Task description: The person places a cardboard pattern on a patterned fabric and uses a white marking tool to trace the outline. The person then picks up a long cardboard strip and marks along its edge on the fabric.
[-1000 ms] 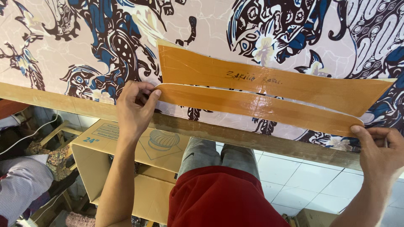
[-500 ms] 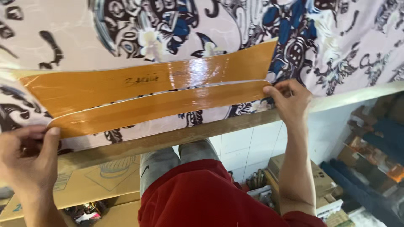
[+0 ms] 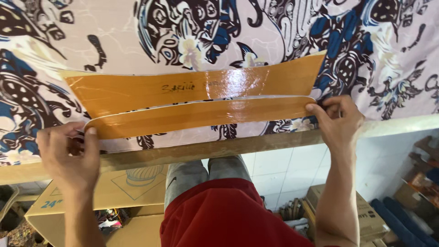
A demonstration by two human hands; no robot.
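A long, glossy orange pattern piece [image 3: 196, 98], folded along its length with handwriting on the upper flap, lies on a patterned fabric [image 3: 137, 41] printed in blue, dark brown and cream. My left hand [image 3: 68, 153] pinches the left end of the lower flap between thumb and fingers. My right hand [image 3: 338, 119] pinches the right end the same way. The fabric covers a table with a wooden front edge [image 3: 219, 148].
Below the table edge are my red shirt [image 3: 228, 215] and grey trousers [image 3: 206, 171]. Cardboard boxes [image 3: 119, 192] stand on the floor at left, another box [image 3: 366, 219] and dark blue rolls [image 3: 402, 219] at right. White tiles [image 3: 283, 169] cover the floor.
The view swung right and then partly back, so the pattern piece shifted across the picture. Both hands kept their grip on its two ends throughout.
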